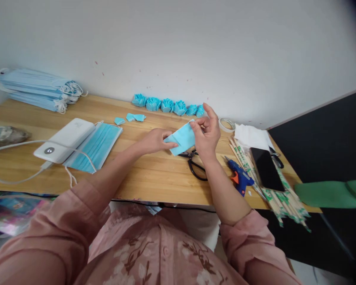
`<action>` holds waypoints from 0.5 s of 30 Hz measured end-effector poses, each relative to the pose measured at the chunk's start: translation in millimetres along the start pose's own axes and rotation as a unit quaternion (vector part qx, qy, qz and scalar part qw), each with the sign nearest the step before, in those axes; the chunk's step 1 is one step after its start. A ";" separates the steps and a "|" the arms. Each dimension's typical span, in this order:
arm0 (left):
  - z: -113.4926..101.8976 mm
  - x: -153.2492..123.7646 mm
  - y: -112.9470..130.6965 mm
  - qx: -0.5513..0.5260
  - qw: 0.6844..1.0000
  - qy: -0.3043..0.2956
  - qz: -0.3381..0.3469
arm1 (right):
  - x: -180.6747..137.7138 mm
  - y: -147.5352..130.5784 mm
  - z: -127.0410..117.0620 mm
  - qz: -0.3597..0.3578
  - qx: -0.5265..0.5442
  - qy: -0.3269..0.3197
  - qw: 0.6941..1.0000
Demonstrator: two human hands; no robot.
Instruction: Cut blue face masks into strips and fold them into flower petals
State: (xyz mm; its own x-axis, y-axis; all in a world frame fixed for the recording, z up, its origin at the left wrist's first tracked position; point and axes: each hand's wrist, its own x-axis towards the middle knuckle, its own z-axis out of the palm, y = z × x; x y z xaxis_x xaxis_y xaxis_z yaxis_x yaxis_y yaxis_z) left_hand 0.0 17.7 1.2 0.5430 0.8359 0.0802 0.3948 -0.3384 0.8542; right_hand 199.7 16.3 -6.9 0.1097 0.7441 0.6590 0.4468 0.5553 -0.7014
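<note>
A folded piece of light blue mask fabric (184,138) is held between both hands above the wooden table. My left hand (157,141) pinches its lower left end between thumb and fingers. At its upper right corner, the thumb and fingertips of my right hand (207,132) close on the edge. Beneath the hands lies a pair of scissors with black handles (196,170), partly covered by the right forearm. Several blue fabric flowers (167,105) stand in a row along the wall, and small blue scraps (135,117) lie nearer, to the left.
At left are a white power bank (67,138) with a cable, a pleated blue mask (97,146) and a stack of masks (38,89). To the right lie a blue glue gun (239,178), a phone (266,168), wrapped sticks (280,204) and a tape roll (227,124).
</note>
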 end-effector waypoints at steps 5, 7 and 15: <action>3.3 0.9 3.8 -0.088 0.994 0.040 0.058 | -8.3 -8.7 5.1 0.002 0.008 -0.036 0.999; 3.5 0.9 4.6 -0.104 0.989 0.068 0.076 | -11.8 -10.4 7.2 -0.002 -0.002 -0.052 0.999; 5.0 -0.5 3.0 -0.085 0.991 0.096 0.041 | -16.2 -15.3 8.9 -0.015 0.007 -0.079 0.997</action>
State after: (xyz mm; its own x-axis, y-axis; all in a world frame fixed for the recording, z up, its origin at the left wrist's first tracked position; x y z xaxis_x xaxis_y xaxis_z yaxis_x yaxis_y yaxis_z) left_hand 4.6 14.2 1.1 0.4102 0.8811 0.2353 0.2165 -0.3447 0.9134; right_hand 183.2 -0.9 -9.2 -0.0459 0.7757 0.6295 0.4346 0.5829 -0.6865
